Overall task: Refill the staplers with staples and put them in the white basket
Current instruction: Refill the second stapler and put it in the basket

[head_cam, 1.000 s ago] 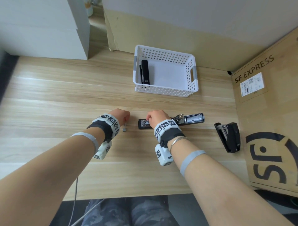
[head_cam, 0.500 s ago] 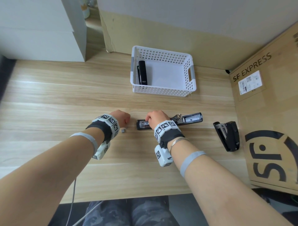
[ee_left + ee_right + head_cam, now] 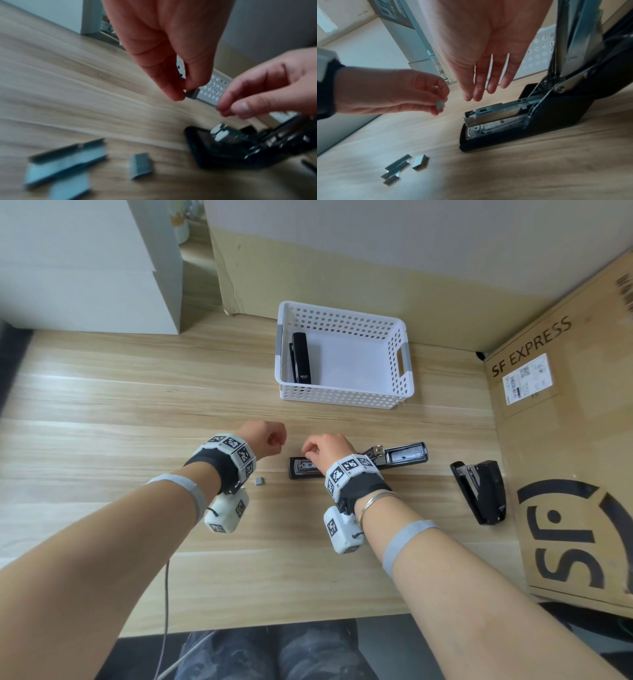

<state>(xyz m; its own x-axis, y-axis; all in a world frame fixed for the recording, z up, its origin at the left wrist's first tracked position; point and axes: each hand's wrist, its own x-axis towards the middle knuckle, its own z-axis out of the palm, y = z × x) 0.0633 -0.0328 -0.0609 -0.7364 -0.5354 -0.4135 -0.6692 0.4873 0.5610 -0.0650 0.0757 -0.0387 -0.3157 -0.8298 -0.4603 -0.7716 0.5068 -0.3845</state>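
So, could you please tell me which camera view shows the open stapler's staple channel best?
The right wrist view: the open stapler fills the frame and its metal channel is sharp and unobstructed. The left wrist view shows it blurred and cut off at the frame's edge. The head view shows the whole stapler, small and partly behind the right hand.

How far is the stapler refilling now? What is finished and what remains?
Done: one black stapler lies in the white basket.
In hand: the left hand pinches a short staple strip beside the opened stapler; the right hand hovers open over its tray.
Left: load and close it, basket it, then handle the third stapler. Loose staples wait on the table.
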